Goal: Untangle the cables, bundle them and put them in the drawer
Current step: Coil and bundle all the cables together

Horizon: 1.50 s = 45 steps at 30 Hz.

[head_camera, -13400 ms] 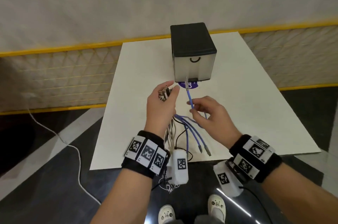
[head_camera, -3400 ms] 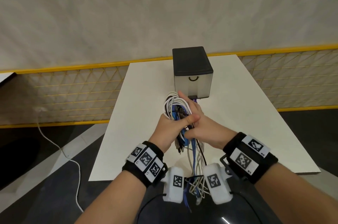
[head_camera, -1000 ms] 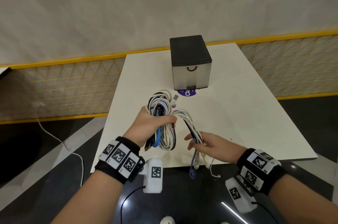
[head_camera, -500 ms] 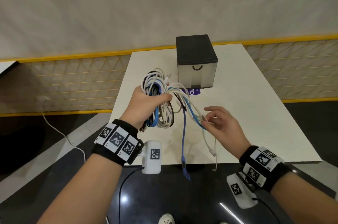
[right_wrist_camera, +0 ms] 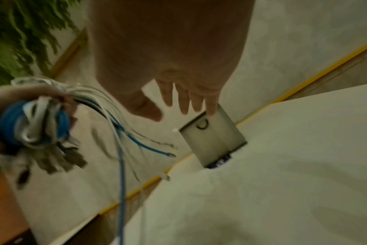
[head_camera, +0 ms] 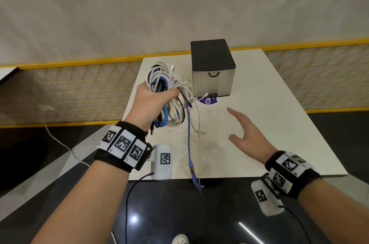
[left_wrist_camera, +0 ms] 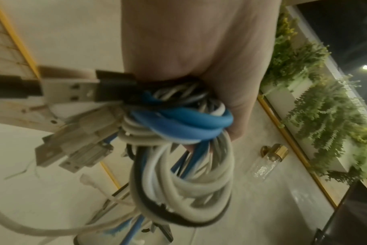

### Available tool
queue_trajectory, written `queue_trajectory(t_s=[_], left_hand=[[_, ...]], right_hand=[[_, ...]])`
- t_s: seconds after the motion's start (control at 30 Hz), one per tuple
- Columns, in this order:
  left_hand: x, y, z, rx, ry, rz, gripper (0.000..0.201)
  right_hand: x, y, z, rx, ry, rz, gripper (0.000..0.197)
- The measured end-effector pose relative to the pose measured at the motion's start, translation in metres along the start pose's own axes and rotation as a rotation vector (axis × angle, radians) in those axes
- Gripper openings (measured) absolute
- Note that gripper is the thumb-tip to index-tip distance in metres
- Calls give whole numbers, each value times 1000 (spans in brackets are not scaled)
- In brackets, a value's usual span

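Left hand (left_wrist_camera: 199,58) gripped coiled cable bundle (left_wrist_camera: 178,157), white, blue, black loops hanging toward 6 o'clock; USB plugs (left_wrist_camera: 73,145) stuck out toward 9 o'clock. Picture blurred.

Head view looks down from above; wrist views close, somewhat blurred; all share cables (head_camera: 166,92)

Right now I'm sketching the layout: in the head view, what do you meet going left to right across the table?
Left hand gripping the cable bundle → hanging blue cable → drawer box → open right hand, holding nothing, above the white table.
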<state>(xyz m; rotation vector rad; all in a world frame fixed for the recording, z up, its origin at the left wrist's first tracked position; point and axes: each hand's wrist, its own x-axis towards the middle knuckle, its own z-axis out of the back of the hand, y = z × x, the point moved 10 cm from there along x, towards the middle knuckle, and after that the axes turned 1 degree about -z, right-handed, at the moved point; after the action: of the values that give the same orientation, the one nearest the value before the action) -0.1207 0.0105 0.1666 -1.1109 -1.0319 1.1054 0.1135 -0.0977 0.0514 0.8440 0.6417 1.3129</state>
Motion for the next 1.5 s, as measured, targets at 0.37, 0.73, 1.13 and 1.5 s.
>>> queue_trajectory(t_s=[0.37, 0.73, 1.13, 1.5], left_hand=[[-15, -46, -13, -29, 284, -179, 41], [-10, 15, -11, 29, 21, -66, 47], [-15, 38, -53, -211, 4, 192, 65], [-9, 30, -41, -373, -155, 230, 27]], right_hand=[[56, 85, -38, 329, 94, 106, 10], [49, 133, -33, -22, -83, 178, 38], [46, 129, -47, -446, 165, 155, 41], [55, 107, -20, 152, 263, 46, 119]])
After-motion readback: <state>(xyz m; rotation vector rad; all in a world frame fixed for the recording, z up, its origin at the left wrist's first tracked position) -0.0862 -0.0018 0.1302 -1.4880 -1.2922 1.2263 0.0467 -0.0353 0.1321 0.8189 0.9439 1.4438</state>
